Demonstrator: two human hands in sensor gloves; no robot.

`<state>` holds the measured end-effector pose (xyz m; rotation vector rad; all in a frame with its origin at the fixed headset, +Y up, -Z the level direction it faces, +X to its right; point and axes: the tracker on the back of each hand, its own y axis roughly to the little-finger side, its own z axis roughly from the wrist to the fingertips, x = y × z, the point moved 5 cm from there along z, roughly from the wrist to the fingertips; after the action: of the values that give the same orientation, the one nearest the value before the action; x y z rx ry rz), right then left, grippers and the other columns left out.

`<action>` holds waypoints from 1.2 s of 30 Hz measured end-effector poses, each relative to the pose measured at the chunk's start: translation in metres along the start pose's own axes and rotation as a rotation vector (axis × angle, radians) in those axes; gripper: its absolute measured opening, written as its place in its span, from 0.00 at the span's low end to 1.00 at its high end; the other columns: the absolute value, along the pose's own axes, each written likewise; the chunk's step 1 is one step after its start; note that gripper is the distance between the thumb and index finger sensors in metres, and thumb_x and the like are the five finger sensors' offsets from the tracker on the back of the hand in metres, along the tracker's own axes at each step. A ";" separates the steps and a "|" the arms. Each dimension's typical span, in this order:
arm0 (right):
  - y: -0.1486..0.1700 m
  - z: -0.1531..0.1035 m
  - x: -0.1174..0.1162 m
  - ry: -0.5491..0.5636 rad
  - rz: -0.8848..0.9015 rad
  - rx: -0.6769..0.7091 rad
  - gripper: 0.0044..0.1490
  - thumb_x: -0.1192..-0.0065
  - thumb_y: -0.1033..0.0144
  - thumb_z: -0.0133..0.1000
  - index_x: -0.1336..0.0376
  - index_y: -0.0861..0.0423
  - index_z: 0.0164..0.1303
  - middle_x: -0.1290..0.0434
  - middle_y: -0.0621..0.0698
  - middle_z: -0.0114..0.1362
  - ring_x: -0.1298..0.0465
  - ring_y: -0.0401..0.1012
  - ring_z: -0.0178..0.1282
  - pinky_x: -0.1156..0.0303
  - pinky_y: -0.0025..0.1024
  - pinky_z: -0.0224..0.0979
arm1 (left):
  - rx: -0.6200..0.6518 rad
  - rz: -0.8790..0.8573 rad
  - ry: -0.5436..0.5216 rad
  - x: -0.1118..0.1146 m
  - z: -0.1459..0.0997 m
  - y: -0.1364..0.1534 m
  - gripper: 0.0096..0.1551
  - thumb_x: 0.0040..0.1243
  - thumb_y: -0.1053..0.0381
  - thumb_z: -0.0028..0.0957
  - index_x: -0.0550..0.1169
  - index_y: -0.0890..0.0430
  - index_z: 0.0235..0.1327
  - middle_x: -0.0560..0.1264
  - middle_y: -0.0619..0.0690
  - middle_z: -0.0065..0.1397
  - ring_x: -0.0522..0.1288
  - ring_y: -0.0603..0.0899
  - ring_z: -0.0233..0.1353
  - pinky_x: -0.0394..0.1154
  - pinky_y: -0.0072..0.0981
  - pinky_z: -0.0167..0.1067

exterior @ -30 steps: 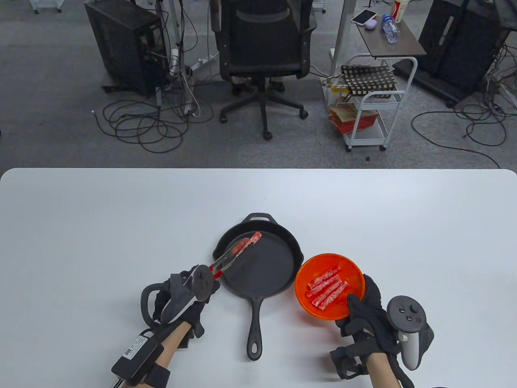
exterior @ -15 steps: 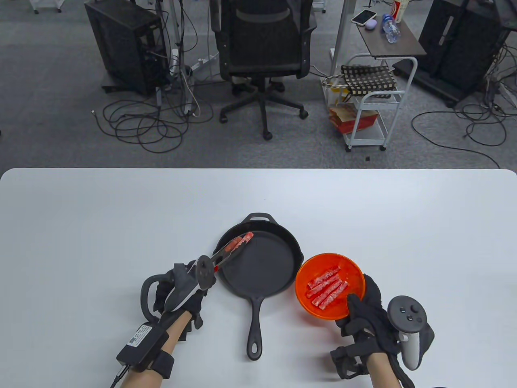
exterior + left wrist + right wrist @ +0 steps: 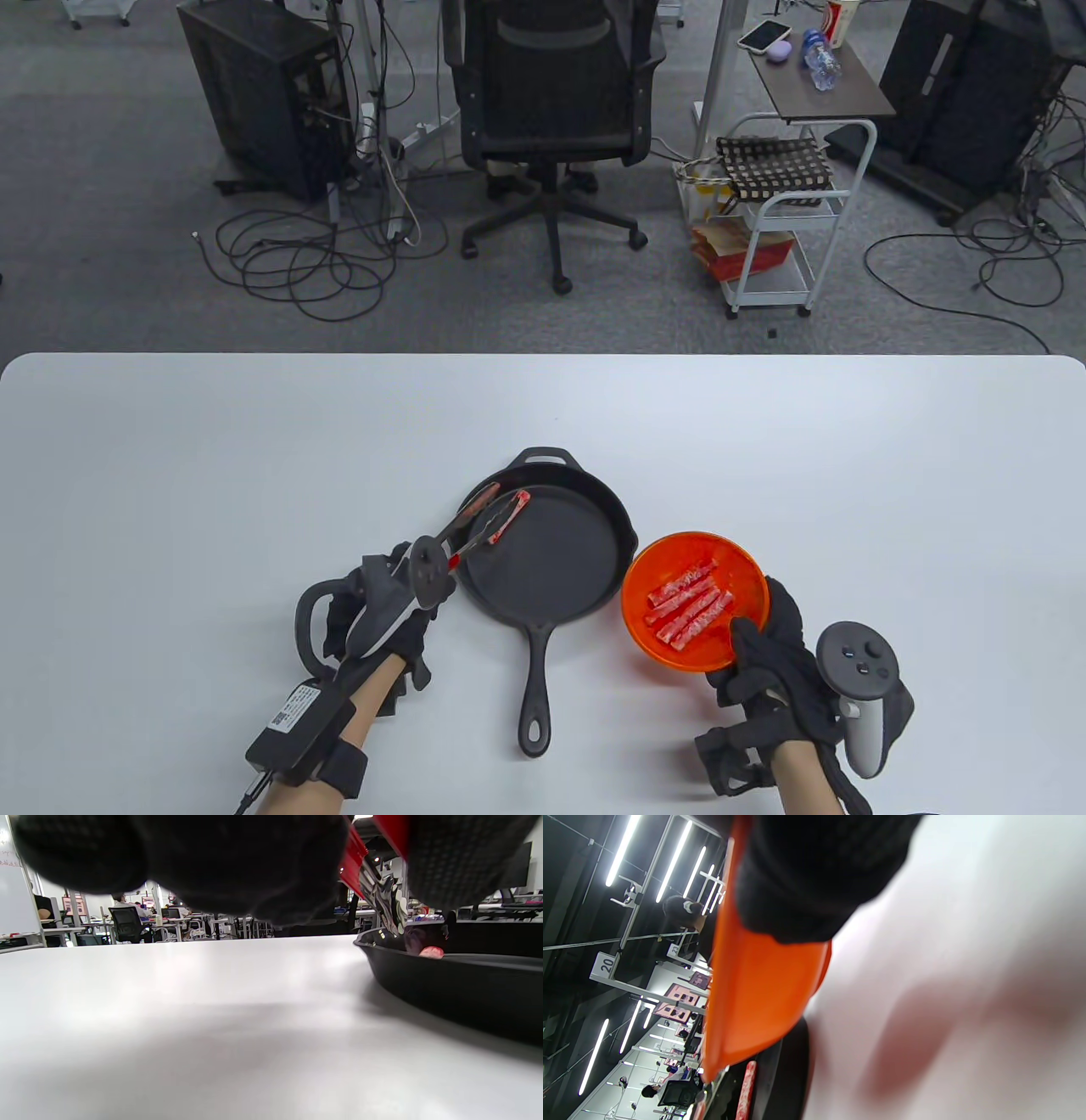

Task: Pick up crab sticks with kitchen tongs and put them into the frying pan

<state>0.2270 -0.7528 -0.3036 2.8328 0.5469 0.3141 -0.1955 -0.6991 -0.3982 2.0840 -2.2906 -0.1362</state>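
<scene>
My left hand (image 3: pixel 394 615) grips metal kitchen tongs (image 3: pixel 475 522) with red tips. The tong arms stand spread apart over the left side of the black cast-iron frying pan (image 3: pixel 564 564). One crab stick (image 3: pixel 507 520) lies in the pan by the tong tips. The left wrist view shows its pink end (image 3: pixel 430 952) just behind the pan's rim (image 3: pixel 424 971), under the tongs (image 3: pixel 384 895). My right hand (image 3: pixel 764 649) holds the orange bowl (image 3: pixel 649 564) at its near right rim, thumb over the edge. Several crab sticks (image 3: pixel 689 604) lie inside the bowl.
The pan's long handle (image 3: pixel 534 679) points toward me between my hands. The bowl stands just right of the pan. The white table (image 3: pixel 254 467) ends at its far edge, with an office chair (image 3: pixel 551 102), a cart (image 3: pixel 780 212) and floor cables beyond.
The tongs swung left toward the pan's left rim, lowered, and their arms spread apart, leaving the crab stick in the pan. The right hand and bowl stayed put.
</scene>
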 end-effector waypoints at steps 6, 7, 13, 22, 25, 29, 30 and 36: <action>0.000 0.000 0.000 -0.001 -0.001 0.003 0.42 0.51 0.69 0.64 0.60 0.63 0.85 0.38 0.70 0.77 0.16 0.40 0.33 0.14 0.12 0.30 | 0.039 -0.131 -0.056 -0.016 -0.020 -0.012 0.48 0.65 0.20 0.39 0.83 0.55 0.59 0.88 0.41 0.37 0.85 0.46 0.24 0.84 0.44 0.32; 0.000 0.000 0.000 0.000 -0.001 0.003 0.42 0.51 0.69 0.64 0.60 0.63 0.85 0.38 0.70 0.77 0.16 0.40 0.33 0.14 0.12 0.30 | 0.047 -0.176 -0.060 -0.017 -0.025 -0.016 0.48 0.66 0.21 0.40 0.83 0.55 0.59 0.88 0.41 0.37 0.85 0.46 0.24 0.84 0.44 0.32; 0.000 0.000 0.000 0.002 -0.004 0.002 0.42 0.50 0.69 0.64 0.60 0.63 0.85 0.38 0.70 0.77 0.15 0.40 0.33 0.14 0.12 0.30 | 0.121 -0.305 -0.082 -0.022 -0.052 -0.044 0.48 0.66 0.21 0.40 0.83 0.56 0.59 0.88 0.42 0.37 0.85 0.46 0.23 0.84 0.45 0.32; 0.000 0.000 0.000 0.003 -0.012 0.002 0.42 0.50 0.69 0.64 0.60 0.63 0.85 0.38 0.70 0.77 0.16 0.40 0.33 0.14 0.12 0.30 | 0.281 -0.312 -0.089 -0.037 -0.082 -0.089 0.46 0.66 0.22 0.41 0.84 0.56 0.58 0.89 0.42 0.36 0.85 0.46 0.23 0.83 0.45 0.31; 0.000 0.000 0.000 0.003 -0.014 0.001 0.42 0.50 0.69 0.64 0.60 0.63 0.85 0.38 0.70 0.77 0.16 0.40 0.33 0.14 0.12 0.30 | 0.320 -0.283 -0.079 -0.035 -0.088 -0.103 0.46 0.66 0.22 0.41 0.84 0.55 0.58 0.89 0.42 0.36 0.85 0.46 0.23 0.83 0.45 0.31; 0.000 0.000 0.000 0.002 -0.018 0.002 0.42 0.50 0.69 0.64 0.60 0.63 0.85 0.38 0.70 0.77 0.16 0.40 0.33 0.14 0.12 0.30 | 0.333 -0.271 -0.043 -0.028 -0.090 -0.114 0.46 0.67 0.22 0.41 0.84 0.55 0.58 0.89 0.42 0.36 0.85 0.47 0.23 0.83 0.45 0.31; 0.000 0.000 -0.001 0.001 -0.019 0.003 0.42 0.50 0.69 0.64 0.60 0.63 0.85 0.38 0.70 0.77 0.16 0.40 0.33 0.14 0.12 0.30 | 0.328 -0.259 -0.042 -0.027 -0.088 -0.116 0.45 0.66 0.22 0.41 0.84 0.55 0.58 0.89 0.42 0.36 0.85 0.46 0.23 0.83 0.45 0.32; 0.000 0.000 -0.001 0.000 -0.018 0.006 0.42 0.50 0.69 0.64 0.60 0.63 0.85 0.38 0.70 0.77 0.16 0.40 0.33 0.14 0.13 0.30 | 0.321 -0.249 -0.003 -0.023 -0.082 -0.120 0.45 0.66 0.22 0.41 0.84 0.54 0.59 0.89 0.42 0.36 0.85 0.46 0.24 0.83 0.45 0.32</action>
<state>0.2265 -0.7536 -0.3041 2.8319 0.5735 0.3099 -0.0668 -0.6907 -0.3275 2.5175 -2.1649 0.2377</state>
